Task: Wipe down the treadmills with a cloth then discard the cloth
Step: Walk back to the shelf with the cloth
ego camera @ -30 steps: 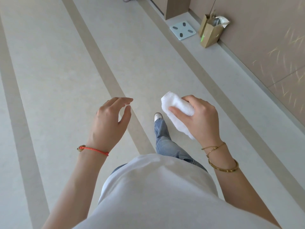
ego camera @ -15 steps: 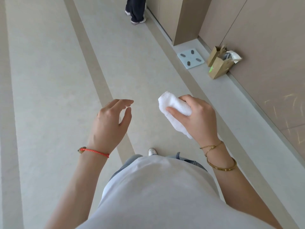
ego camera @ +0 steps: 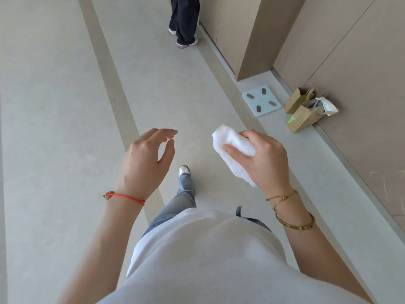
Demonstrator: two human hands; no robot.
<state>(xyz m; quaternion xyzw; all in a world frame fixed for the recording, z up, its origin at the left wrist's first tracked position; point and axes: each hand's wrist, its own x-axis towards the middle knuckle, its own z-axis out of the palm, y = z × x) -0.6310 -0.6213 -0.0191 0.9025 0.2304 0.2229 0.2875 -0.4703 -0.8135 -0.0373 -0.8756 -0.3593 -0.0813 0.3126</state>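
**A:** How far along are you, judging from what shows?

**B:** No treadmill is in view, so you can't tell from here whether the wiping is done. Your right hand (ego camera: 264, 160) grips the folded white cloth (ego camera: 235, 150), thumb across its front and fingers curled round the back, held at waist height above the floor (ego camera: 54, 106). Your left hand (ego camera: 149, 159) hangs loose beside it, fingers gently bent, holding nothing. You look to be mid-stride down the corridor, either on the way to a machine or to wherever the cloth gets thrown out. No bin shows, so discarding is certainly left.

**A:** What has changed from a second ago?

**B:** Your hands and grip look the same. The view has lifted: the scale (ego camera: 261, 100) and the paper bags (ego camera: 303, 114) by the wall (ego camera: 361, 62) sit lower in the picture now, and a standing person's legs (ego camera: 184, 20) have come into sight ahead.
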